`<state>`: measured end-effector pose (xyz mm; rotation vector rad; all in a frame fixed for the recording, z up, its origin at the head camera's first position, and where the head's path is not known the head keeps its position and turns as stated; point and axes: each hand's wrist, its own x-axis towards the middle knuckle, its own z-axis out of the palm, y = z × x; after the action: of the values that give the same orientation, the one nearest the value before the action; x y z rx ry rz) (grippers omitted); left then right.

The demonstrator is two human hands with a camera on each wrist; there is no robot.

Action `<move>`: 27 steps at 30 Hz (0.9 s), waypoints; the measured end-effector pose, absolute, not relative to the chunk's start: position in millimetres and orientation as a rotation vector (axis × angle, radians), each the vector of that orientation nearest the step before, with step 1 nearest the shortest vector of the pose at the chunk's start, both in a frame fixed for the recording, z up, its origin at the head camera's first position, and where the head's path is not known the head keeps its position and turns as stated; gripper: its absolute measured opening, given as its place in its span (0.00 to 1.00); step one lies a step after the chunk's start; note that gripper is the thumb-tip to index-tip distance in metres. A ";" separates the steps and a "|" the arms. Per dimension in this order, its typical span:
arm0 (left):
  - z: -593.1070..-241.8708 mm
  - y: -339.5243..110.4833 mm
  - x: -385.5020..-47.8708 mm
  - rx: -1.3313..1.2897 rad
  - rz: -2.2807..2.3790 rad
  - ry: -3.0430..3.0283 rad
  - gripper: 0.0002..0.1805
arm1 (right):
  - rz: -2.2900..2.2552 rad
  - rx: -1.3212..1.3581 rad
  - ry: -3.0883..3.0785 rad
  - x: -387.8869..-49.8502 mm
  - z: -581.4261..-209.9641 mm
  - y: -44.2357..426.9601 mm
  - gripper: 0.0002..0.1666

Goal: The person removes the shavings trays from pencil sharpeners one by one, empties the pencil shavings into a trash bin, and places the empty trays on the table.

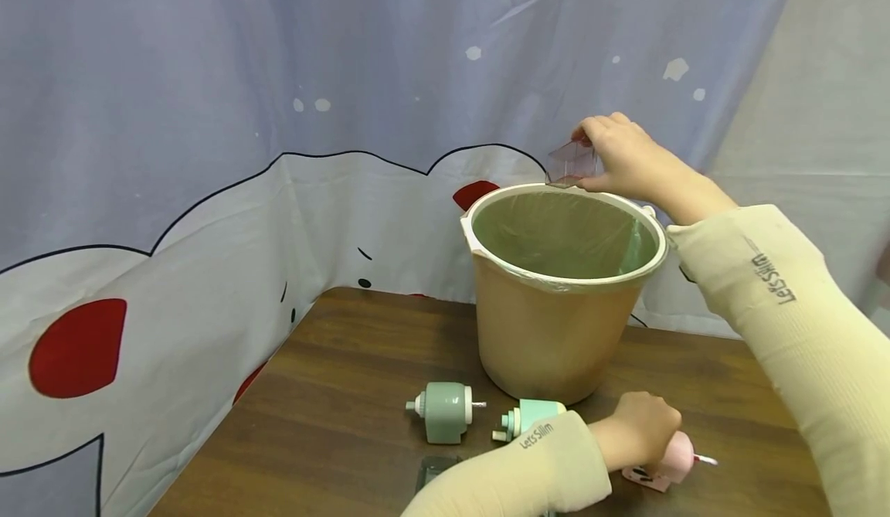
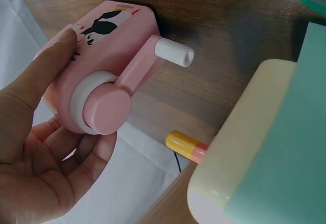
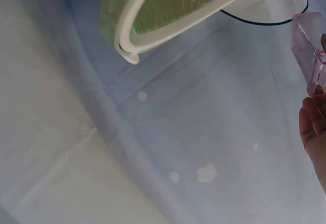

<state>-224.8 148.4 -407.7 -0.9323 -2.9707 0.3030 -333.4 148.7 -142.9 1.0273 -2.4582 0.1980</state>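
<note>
My left hand (image 1: 643, 428) holds a pink crank pencil sharpener (image 2: 109, 63) down at the table. In the left wrist view the thumb lies along its printed side and the fingers are underneath; its crank (image 2: 140, 63) has a white knob. Above the bucket's far rim, my right hand (image 1: 626, 154) pinches a clear, pinkish plastic box (image 1: 572, 165), which looks like a shavings drawer. The box is tilted, with nothing seen inside. Below it stands the beige bucket (image 1: 549, 339), lined with a thin green bag (image 1: 570, 231).
A grey-green crank sharpener (image 1: 445, 413) and a mint one (image 1: 535, 413) stand in front of the bucket on the brown wooden table (image 1: 334, 424). A dark container (image 1: 436, 467) is partly hidden by the left sleeve. A printed curtain (image 1: 389, 76) hangs behind.
</note>
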 end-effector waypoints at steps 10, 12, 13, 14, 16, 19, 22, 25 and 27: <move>-407.6 148.8 -226.1 -0.965 0.338 -2.970 0.20 | 0.549 0.797 -2.545 -329.8 -161.2 164.8 0.31; -407.7 148.3 -225.5 -0.965 0.338 -2.977 0.20 | 0.605 0.769 -2.540 -330.0 -167.4 168.0 0.32; -407.8 148.2 -225.2 -0.962 0.337 -2.977 0.20 | 0.636 0.754 -2.534 -330.2 -170.4 169.5 0.32; -407.9 148.2 -224.9 -0.956 0.337 -2.979 0.20 | 0.664 0.738 -2.528 -330.4 -173.0 171.0 0.32; -407.9 148.4 -224.4 -0.941 0.345 -2.987 0.21 | 0.718 0.711 -2.516 -330.2 -177.1 174.0 0.32; -408.3 148.8 -224.1 -0.924 0.362 -2.988 0.21 | 0.787 0.680 -2.503 -329.6 -180.9 178.3 0.32; -408.3 148.6 -224.2 -0.911 0.384 -2.980 0.20 | 0.821 0.664 -2.500 -328.0 -183.4 182.0 0.32; -408.3 148.4 -223.9 -0.901 0.399 -2.965 0.18 | 0.851 0.655 -2.490 -325.5 -186.2 185.5 0.31; -408.1 148.4 -223.4 -0.892 0.404 -2.956 0.17 | 0.872 0.640 -2.484 -322.0 -188.8 188.3 0.31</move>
<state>-223.4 148.4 -408.1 -0.8920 -2.9564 0.4042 -322.0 188.3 -188.8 0.6405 -2.4841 0.8724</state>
